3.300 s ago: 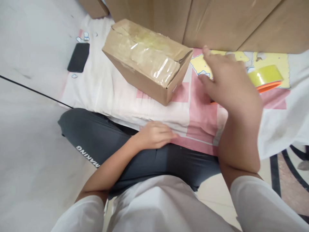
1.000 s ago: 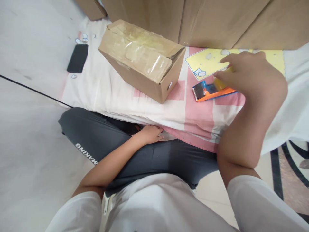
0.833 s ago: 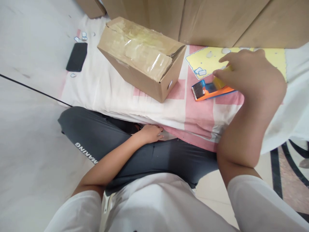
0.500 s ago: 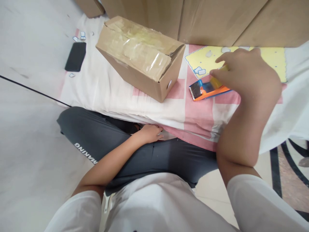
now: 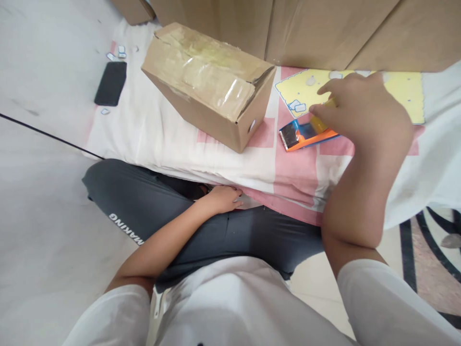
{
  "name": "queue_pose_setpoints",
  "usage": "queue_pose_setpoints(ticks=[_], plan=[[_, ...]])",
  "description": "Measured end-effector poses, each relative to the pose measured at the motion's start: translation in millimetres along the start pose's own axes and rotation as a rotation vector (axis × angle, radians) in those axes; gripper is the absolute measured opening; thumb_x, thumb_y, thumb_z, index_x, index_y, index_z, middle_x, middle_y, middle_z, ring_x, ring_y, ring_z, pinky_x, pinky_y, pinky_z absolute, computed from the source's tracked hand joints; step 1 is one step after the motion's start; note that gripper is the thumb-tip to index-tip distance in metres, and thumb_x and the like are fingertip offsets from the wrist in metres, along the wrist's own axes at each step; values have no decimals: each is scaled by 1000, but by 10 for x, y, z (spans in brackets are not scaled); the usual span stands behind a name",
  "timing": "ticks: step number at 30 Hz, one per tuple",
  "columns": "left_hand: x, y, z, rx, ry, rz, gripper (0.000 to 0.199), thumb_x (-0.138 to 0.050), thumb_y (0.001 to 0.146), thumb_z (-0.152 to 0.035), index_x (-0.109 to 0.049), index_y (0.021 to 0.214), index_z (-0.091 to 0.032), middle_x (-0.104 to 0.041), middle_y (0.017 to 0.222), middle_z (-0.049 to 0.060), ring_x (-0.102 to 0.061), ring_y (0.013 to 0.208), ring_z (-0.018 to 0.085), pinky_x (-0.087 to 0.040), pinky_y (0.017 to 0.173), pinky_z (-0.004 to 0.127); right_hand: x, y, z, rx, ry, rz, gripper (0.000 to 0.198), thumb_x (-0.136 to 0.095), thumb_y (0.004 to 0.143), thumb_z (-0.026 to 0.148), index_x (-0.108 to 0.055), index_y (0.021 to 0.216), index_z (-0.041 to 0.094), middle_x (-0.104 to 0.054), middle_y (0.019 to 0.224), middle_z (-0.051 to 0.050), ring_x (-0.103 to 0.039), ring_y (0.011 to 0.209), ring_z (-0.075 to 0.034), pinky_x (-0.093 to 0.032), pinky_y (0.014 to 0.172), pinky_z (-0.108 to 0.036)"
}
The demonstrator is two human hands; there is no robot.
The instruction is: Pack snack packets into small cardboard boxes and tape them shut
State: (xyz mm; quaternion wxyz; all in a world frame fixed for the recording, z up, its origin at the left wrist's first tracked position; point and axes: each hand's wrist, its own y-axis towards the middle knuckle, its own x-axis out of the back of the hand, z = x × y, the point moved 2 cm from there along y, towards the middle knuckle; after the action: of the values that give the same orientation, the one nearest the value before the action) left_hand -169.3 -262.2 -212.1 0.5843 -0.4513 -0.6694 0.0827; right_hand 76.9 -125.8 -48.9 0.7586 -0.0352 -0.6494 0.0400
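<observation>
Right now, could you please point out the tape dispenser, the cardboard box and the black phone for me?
tape dispenser (image 5: pixel 300 136), head view, on its orange and blue body near the blade.
cardboard box (image 5: pixel 207 77), head view, on its taped top.
black phone (image 5: pixel 111 82), head view, on the middle of its face.

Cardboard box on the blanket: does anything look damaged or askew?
Yes. The cardboard box sits skewed to the blanket's edges, its top tape is wrinkled, and the right-end flap gapes slightly.

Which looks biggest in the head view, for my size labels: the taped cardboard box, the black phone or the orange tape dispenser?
1. taped cardboard box, clearly largest.
2. and 3. black phone and orange tape dispenser look alike; the right hand covers part of the dispenser, so no ranking.
</observation>
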Motion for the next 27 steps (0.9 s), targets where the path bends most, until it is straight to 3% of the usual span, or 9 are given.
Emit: queue_pose_setpoints(ticks=[18,27], plan=[[-2,7,4,12,0,2,39,-50,98,-42,-65,126,-19,-71,125,15,-70,112,31,-54,90,38,-16,10,-7,36,2,-18,47,-53,88,38,-63,131,25,-63,127,-17,-44,131,-41,-50,82,-54],[18,-3,-12,10,-2,4,39,-51,98,-42,-66,125,-18,-71,126,15,-69,113,31,-54,90,38,-16,5,11,43,-19,-13,46,-53,91,39,-63,134,24,-63,129,-17,-44,133,-41,-51,86,-55]])
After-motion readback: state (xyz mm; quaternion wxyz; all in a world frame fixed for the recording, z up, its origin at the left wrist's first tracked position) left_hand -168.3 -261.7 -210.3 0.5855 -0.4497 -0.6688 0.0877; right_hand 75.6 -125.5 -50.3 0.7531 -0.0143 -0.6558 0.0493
